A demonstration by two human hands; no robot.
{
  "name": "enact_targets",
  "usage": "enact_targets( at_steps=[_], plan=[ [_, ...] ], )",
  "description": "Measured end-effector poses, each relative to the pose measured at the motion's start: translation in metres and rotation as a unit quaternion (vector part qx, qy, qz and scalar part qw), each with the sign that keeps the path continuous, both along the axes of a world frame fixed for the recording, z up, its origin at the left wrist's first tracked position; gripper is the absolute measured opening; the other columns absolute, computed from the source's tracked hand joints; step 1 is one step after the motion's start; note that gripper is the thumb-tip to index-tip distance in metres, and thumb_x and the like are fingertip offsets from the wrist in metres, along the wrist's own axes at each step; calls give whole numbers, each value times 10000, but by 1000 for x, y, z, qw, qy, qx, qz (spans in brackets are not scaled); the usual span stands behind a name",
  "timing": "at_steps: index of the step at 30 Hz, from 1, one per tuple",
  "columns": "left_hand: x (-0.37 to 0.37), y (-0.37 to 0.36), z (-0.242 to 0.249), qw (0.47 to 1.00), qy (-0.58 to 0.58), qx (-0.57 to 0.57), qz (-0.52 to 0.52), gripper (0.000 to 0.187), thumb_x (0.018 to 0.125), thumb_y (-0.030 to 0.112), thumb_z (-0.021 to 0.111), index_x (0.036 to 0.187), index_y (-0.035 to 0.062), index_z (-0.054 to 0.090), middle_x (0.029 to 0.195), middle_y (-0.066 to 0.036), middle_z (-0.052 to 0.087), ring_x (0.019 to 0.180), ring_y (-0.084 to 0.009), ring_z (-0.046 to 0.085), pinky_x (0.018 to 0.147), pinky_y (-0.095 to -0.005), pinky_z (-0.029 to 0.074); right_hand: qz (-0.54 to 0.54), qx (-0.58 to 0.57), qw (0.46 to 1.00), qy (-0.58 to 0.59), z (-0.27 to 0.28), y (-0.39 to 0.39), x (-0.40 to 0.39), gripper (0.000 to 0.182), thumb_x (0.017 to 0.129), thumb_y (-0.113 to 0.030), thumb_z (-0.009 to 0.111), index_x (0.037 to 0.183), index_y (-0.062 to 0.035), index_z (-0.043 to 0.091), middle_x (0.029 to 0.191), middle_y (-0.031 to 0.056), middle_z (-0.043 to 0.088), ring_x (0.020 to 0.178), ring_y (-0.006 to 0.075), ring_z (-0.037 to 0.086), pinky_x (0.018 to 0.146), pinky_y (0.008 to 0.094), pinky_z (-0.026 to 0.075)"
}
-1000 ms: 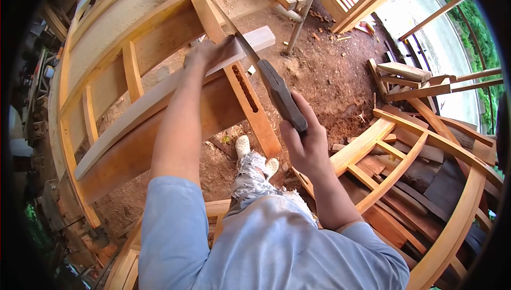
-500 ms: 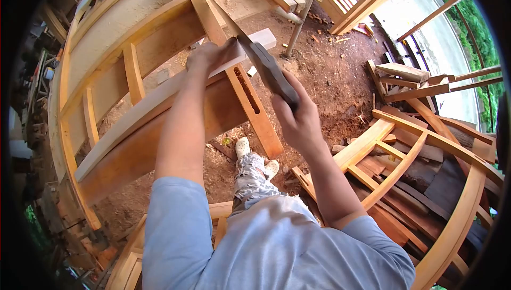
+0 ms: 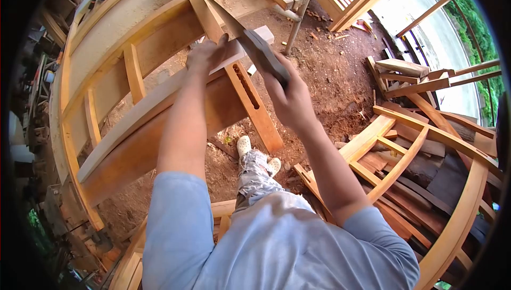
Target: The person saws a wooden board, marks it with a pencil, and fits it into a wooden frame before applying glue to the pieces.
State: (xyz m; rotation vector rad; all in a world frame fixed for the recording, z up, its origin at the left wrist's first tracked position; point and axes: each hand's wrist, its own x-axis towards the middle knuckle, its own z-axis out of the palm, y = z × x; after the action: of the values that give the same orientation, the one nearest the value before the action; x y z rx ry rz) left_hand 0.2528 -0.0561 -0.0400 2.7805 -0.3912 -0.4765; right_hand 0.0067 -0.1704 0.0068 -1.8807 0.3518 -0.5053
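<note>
upper centre of frame: left hand (image 3: pixel 206 55) presses flat on the pale plank (image 3: pixel 159 96); right hand (image 3: pixel 290 96) closed round the saw (image 3: pixel 255 50), mid-cut; next stroke likely needs steady pressure.

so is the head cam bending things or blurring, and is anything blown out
Head view: strong fisheye, black corners, straight timbers bowed toward the edges; the right hand on the saw is slightly motion-smeared, the left hand on the pale plank sharper; the pavement at top right is washed out.
</note>
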Motion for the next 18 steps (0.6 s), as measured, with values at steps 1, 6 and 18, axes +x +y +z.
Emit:
enact_targets(
  at_steps=[1, 6, 18],
  plan=[
    [-1, -1, 2, 1000, 2, -3, 0, 907, 989, 741, 272, 1373, -6, 617, 1438, -247, 577, 1368, -380, 535, 1137, -464, 409, 9, 27, 999, 26, 7, 2, -33, 522, 983, -145, 590, 1481, -36, 473, 997, 180, 702, 850, 206, 661, 792, 333, 528],
    [-6, -5, 6, 1000, -11, -7, 24, 704, 1028, 510, 277, 1360, -6, 623, 1456, -231, 568, 1360, -377, 542, 1136, -473, 411, 47, 151, 984, 77, 50, 4, -196, 635, 934, 75, 472, 1546, 96, 304, 1506, 219, 492, 1428, 237, 462, 1179, 361, 342],
    [-14, -15, 8, 996, -6, 10, 87, 588, 1017, 409, 291, 1312, 84, 682, 1379, -153, 654, 1279, -321, 629, 1061, -426, 483, 11, -27, 999, 24, 8, -10, 49, 496, 979, -266, 608, 1424, -62, 529, 956, 256, 705, 870, 330, 709, 803, 407, 538]
  ],
)
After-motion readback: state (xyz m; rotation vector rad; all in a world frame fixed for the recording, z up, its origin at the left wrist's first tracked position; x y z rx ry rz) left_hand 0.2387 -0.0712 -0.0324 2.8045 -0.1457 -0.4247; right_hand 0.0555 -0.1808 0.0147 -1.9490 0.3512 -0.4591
